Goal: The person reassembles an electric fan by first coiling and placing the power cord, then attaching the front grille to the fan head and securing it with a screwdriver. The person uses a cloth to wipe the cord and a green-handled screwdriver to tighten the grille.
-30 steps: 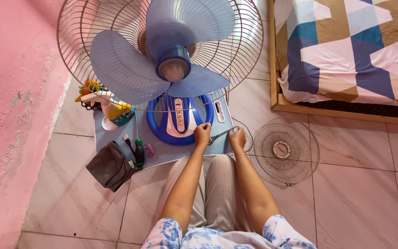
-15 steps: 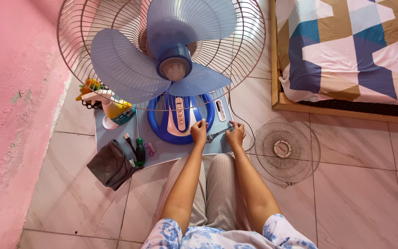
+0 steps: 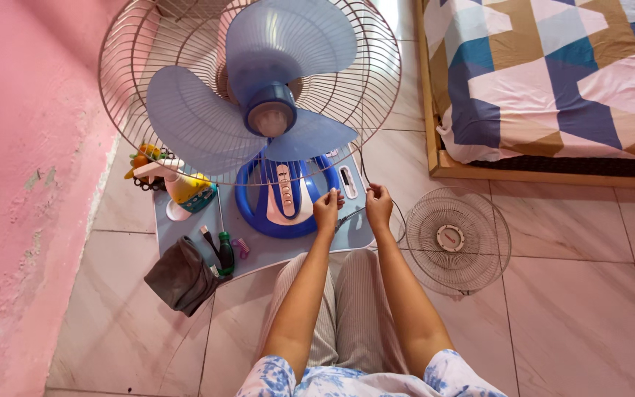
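Left hand [image 3: 326,208]: fingers curled shut, pinching something small at the fingertips – too small to tell what; over the near edge of the fan's blue base [image 3: 288,198].
Right hand [image 3: 378,204]: closed in a loose fist round the thin dark cord [image 3: 398,220] that loops off the base toward the floor; a slim tool or wire runs between the two hands, not clear which.
Fan: upright on a grey slab [image 3: 259,250] on the floor, tilted toward the camera; blades [image 3: 259,88] bare, only the rear guard [image 3: 148,95] behind them.
Front guard [image 3: 457,239]: off, flat on the tiles to the right, well apart from the fan and just beside the right hand.
Screwdriver [image 3: 225,246]: green handle, lying untouched on the slab left of the base, a small pink piece [image 3: 242,248] beside it.
Pouch [image 3: 183,276]: dark, slumped at the slab's near-left corner.
Toys [image 3: 174,184]: bright plastic bits at the slab's far-left corner, next to the pink wall [image 3: 23,184].
Bed [image 3: 553,81]: patterned cover, upper right.
Done: front guard removed, fan opened up.
Left: blades and rear guard on the motor; front guard not back on – work at the base looks midway, judging by both hands busy there.
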